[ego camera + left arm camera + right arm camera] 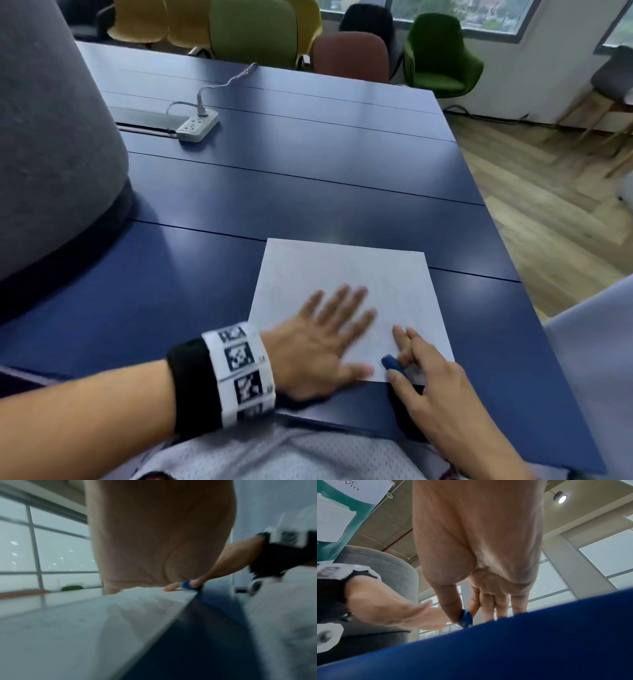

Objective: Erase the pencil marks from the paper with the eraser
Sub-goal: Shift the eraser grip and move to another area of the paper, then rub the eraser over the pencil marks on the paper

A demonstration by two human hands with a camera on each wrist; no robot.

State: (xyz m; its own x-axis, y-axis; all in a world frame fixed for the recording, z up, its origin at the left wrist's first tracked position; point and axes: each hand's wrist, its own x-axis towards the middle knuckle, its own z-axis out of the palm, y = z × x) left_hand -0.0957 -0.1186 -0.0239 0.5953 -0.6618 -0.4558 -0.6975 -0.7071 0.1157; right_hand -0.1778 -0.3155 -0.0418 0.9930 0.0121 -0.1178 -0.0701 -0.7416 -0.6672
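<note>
On the far left of the dark blue slatted table [308,192] stood one large grey fabric-covered rounded object [51,137], and just right of it lay one white power strip [198,126] with a single white cable plugged in. Nearer the person, one left hand [318,346] lay flat, fingers straight and spread, palm pressing on the left part of one white rectangular sheet of paper [376,274]; one black wristband with a white strip of printed square markers [239,370] circled that wrist. Any pencil marks on the sheet were too faint to make out. Right of the left thumb, one small blue eraser [392,362] sat on the paper's near edge, pinched between the thumb and a curled finger of the one right hand [431,380], two other fingers reaching straight onto the sheet. Beyond the table's far edge stood six chairs that could be counted: two yellow, one light green, one brown-red, one black, one dark green [438,54].
</note>
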